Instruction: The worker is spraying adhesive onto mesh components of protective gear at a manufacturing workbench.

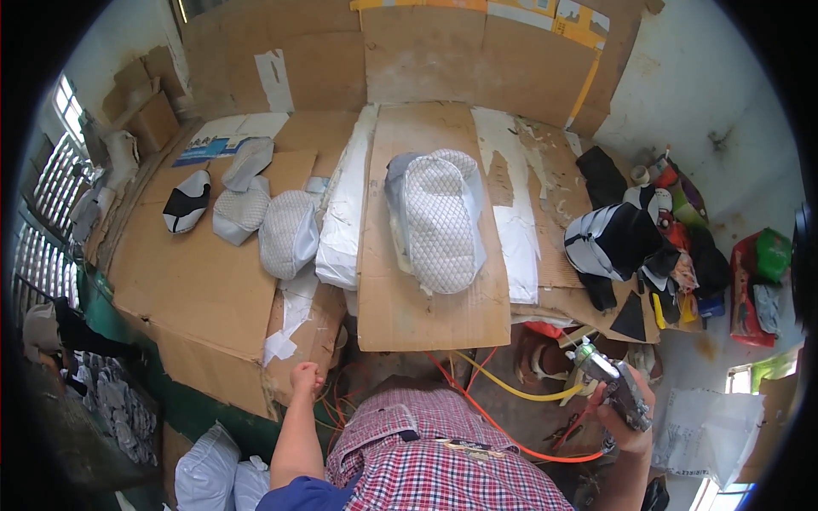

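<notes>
At lower right, the right hand (628, 417) gripped a spray gun (609, 379), the left hand (305, 376) clenched empty, seemingly between coats; next meant aiming at the mesh panel (439, 223).

Yellow-white label (579, 19) on top cardboard.

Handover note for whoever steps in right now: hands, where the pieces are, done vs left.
Right hand grips a spray gun, nozzle up and left, yellow hose and orange hose trailing from it.
Left hand is a closed fist at the cardboard bench edge, holding nothing visible.
One white mesh-patterned piece lies on the centre cardboard sheet.
Three grey and white pieces plus a black-and-white one sit at left; a dark pile at right.
Whether any piece is sprayed cannot be told.
</notes>
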`<state>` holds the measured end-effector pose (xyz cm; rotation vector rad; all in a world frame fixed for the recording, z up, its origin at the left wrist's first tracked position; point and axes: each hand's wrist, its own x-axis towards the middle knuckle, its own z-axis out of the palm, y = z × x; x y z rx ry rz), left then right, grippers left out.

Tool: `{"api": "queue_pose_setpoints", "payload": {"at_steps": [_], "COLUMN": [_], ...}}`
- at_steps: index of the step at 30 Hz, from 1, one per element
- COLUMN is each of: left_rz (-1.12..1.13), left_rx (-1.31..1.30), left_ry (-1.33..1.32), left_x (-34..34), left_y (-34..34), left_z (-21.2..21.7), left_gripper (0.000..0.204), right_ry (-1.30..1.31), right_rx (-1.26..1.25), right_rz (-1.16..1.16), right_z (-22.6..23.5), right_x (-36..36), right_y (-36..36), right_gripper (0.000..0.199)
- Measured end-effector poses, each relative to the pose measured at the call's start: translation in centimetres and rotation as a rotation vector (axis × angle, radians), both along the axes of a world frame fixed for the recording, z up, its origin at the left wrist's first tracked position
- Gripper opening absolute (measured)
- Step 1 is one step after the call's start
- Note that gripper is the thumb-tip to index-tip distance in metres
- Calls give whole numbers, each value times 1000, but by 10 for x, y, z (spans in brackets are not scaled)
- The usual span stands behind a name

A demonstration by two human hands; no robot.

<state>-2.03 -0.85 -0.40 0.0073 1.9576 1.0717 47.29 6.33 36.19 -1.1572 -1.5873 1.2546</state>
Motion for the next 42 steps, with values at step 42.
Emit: {"api": "queue_pose_setpoints", "payload": {"at_steps": [42], "left_rz": [-418], "left_rx": [470], "left_ry": [160], "left_x": [93], "left_y": [255], "left_z": [136], "left_gripper": [12], "right_ry": [85], "right_rx": [-121], "right_rz": [-11], "right_z": [5], "right_x": [18], "right_y": [34], "right_gripper": [63]}}
